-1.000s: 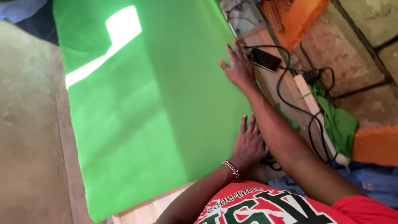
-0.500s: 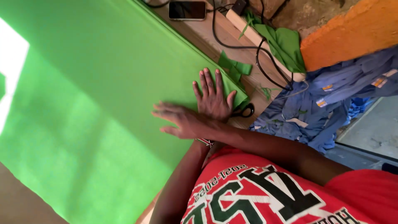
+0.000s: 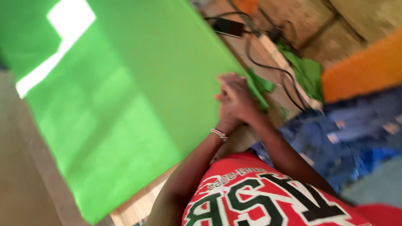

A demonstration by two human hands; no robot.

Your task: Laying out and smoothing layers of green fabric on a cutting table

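A large bright green fabric sheet [image 3: 125, 96] covers the worktop [image 3: 134, 205] before you. Your left hand [image 3: 228, 113] and right hand [image 3: 239, 98] overlap at its right edge, blurred, so whether either grip is closed cannot be told. A black phone [image 3: 228, 27] lies beyond.

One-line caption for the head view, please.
Both hands, left hand and right hand, meet at the edge of a green cloth spread on a table.

Red shirt [image 3: 289, 201] — bold black-and-white lettering — beaded wristband [image 3: 218, 133].
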